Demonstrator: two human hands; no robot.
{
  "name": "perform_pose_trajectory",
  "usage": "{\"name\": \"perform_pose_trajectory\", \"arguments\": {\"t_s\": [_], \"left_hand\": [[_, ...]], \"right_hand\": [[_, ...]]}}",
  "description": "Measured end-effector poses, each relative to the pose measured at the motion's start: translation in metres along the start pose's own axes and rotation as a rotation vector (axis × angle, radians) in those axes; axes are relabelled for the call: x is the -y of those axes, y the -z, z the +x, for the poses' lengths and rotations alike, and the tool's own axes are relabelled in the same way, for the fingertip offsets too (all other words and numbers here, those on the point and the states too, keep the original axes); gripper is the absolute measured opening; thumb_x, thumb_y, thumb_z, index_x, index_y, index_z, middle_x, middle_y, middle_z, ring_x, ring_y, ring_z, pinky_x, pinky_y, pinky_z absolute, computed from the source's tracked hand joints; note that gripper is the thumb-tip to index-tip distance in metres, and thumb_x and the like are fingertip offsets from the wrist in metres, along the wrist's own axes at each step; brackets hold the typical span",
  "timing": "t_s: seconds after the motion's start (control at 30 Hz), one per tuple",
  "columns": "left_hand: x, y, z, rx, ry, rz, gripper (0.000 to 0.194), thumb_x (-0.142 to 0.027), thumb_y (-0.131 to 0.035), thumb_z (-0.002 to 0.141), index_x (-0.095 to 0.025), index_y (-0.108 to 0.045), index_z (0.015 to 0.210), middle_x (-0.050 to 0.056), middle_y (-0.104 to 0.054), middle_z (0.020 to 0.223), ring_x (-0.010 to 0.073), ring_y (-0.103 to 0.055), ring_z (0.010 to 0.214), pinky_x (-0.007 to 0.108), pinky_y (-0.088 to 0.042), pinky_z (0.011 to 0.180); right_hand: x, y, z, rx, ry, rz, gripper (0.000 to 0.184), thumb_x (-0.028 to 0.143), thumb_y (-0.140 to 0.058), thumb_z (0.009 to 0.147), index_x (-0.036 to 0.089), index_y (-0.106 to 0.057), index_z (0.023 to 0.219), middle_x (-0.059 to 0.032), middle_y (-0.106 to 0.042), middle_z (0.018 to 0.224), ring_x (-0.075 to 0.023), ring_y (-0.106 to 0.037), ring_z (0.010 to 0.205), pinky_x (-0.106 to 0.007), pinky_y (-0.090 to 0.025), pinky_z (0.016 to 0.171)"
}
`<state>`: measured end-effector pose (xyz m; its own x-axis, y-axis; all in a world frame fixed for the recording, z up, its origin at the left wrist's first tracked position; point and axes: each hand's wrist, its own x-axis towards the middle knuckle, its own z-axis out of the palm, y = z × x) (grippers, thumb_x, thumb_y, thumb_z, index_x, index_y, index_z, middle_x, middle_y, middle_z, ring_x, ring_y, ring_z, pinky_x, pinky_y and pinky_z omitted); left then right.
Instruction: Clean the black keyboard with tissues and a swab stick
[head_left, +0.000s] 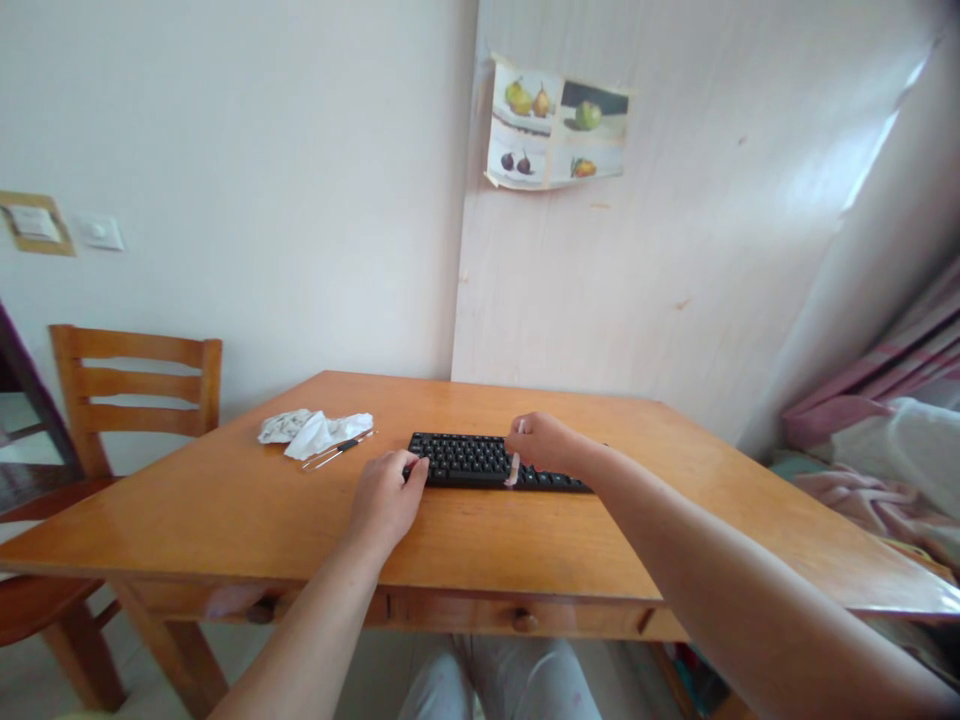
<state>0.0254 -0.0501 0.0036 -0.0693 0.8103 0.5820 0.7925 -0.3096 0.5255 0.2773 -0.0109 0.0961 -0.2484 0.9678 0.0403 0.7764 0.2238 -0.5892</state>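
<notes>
A black keyboard (pixel 466 456) lies flat on the wooden table. My left hand (pixel 388 497) grips its left end, the thumb on the near corner and the fingers curled at the edge. Over the right half, my right hand (pixel 546 441) is closed around a slim pale tool (pixel 514 470), whose kind I cannot make out. The tool's lower end points down at the keyboard's near edge. My right hand and forearm hide many of the keys on that side.
Crumpled white tissue (pixel 319 432) lies on the table (pixel 247 520) to the left, with thin metal tools (pixel 339 450) beside it, one with a black grip. A wooden chair (pixel 142 385) stands at the left. Behind the table is a wall with a fruit picture (pixel 556 150).
</notes>
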Motion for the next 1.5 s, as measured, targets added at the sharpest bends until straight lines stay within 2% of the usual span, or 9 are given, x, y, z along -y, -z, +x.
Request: {"name": "perform_pose_trajectory", "arguments": {"t_s": [0.17, 0.33, 0.47, 0.63, 0.93, 1.03, 1.23, 1.37, 1.5], "left_hand": [[-0.002, 0.001, -0.001, -0.029, -0.045, -0.073, 0.029, -0.040, -0.045, 0.096, -0.023, -0.065, 0.083, 0.007, -0.071, 0.090, 0.0236, -0.063, 0.090, 0.036, -0.045, 0.081], [-0.008, 0.002, -0.004, -0.022, -0.101, -0.182, 0.026, -0.039, -0.046, 0.096, -0.023, -0.064, 0.087, 0.006, -0.070, 0.092, 0.0233, -0.062, 0.094, 0.037, -0.046, 0.087], [-0.015, 0.004, -0.006, 0.043, -0.145, -0.297, 0.029, -0.040, -0.044, 0.098, -0.023, -0.066, 0.092, 0.006, -0.070, 0.098, 0.0221, -0.062, 0.100, 0.036, -0.045, 0.092], [-0.020, 0.006, -0.009, 0.141, -0.165, -0.358, 0.035, -0.044, -0.040, 0.099, -0.022, -0.068, 0.095, 0.007, -0.069, 0.098, 0.0222, -0.061, 0.099, 0.035, -0.044, 0.092], [-0.021, 0.006, -0.011, 0.222, -0.066, -0.426, 0.041, -0.051, -0.039, 0.097, -0.023, -0.060, 0.077, 0.004, -0.064, 0.079, 0.0211, -0.061, 0.082, 0.032, -0.045, 0.077], [-0.024, 0.009, -0.013, 0.226, -0.047, -0.443, 0.042, -0.052, -0.038, 0.097, -0.023, -0.059, 0.075, 0.003, -0.064, 0.078, 0.0204, -0.060, 0.079, 0.031, -0.044, 0.075], [-0.017, 0.016, -0.012, 0.051, 0.114, -0.519, 0.045, -0.057, -0.039, 0.095, -0.023, -0.061, 0.075, 0.003, -0.068, 0.080, 0.0211, -0.063, 0.083, 0.033, -0.046, 0.081], [-0.008, 0.017, -0.001, -0.127, 0.279, -0.692, 0.046, -0.059, -0.045, 0.092, -0.021, -0.059, 0.071, 0.004, -0.068, 0.076, 0.0205, -0.063, 0.080, 0.034, -0.048, 0.080], [0.000, 0.018, 0.023, -0.246, 0.380, -0.759, 0.048, -0.061, -0.052, 0.087, -0.022, -0.049, 0.060, 0.004, -0.066, 0.068, 0.0188, -0.062, 0.073, 0.032, -0.048, 0.074]], "right_hand": [[0.006, 0.002, -0.010, -0.028, 0.018, 0.331, 0.015, 0.020, -0.054, 0.077, 0.018, -0.056, 0.062, 0.0036, -0.053, 0.044, -0.0084, -0.043, 0.034, -0.021, -0.029, 0.036], [0.007, -0.011, -0.013, -0.039, 0.031, 0.627, 0.016, 0.025, -0.057, 0.080, 0.016, -0.064, 0.070, 0.0026, -0.057, 0.046, -0.0071, -0.043, 0.034, -0.018, -0.029, 0.033], [0.007, -0.025, -0.010, 0.015, 0.025, 0.825, 0.021, 0.031, -0.058, 0.085, 0.014, -0.065, 0.074, 0.0021, -0.058, 0.049, -0.0064, -0.044, 0.033, -0.018, -0.027, 0.031], [0.015, -0.039, -0.008, 0.114, 0.026, 1.038, 0.028, 0.038, -0.060, 0.090, 0.014, -0.065, 0.076, 0.0016, -0.059, 0.050, -0.0063, -0.046, 0.034, -0.017, -0.032, 0.034], [0.025, -0.049, -0.010, 0.211, 0.048, 1.209, 0.012, 0.023, -0.073, 0.081, 0.012, -0.068, 0.085, -0.0003, -0.066, 0.063, -0.0070, -0.058, 0.048, -0.016, -0.043, 0.045], [0.021, -0.047, -0.005, 0.177, 0.043, 1.196, 0.012, 0.023, -0.071, 0.083, 0.012, -0.068, 0.084, -0.0014, -0.066, 0.063, -0.0076, -0.058, 0.048, -0.017, -0.044, 0.044], [-0.008, -0.021, 0.014, -0.174, -0.019, 1.263, 0.009, 0.020, -0.072, 0.082, 0.014, -0.065, 0.080, -0.0020, -0.065, 0.062, -0.0070, -0.052, 0.046, -0.017, -0.043, 0.041], [-0.028, -0.012, 0.021, -0.233, -0.043, 1.199, 0.017, 0.027, -0.076, 0.080, 0.014, -0.064, 0.076, -0.0034, -0.065, 0.064, -0.0071, -0.050, 0.046, -0.018, -0.041, 0.040], [-0.034, -0.016, 0.025, -0.247, -0.027, 1.130, 0.024, 0.033, -0.076, 0.080, 0.015, -0.063, 0.072, -0.0040, -0.065, 0.064, -0.0074, -0.050, 0.046, -0.019, -0.039, 0.039]]}}
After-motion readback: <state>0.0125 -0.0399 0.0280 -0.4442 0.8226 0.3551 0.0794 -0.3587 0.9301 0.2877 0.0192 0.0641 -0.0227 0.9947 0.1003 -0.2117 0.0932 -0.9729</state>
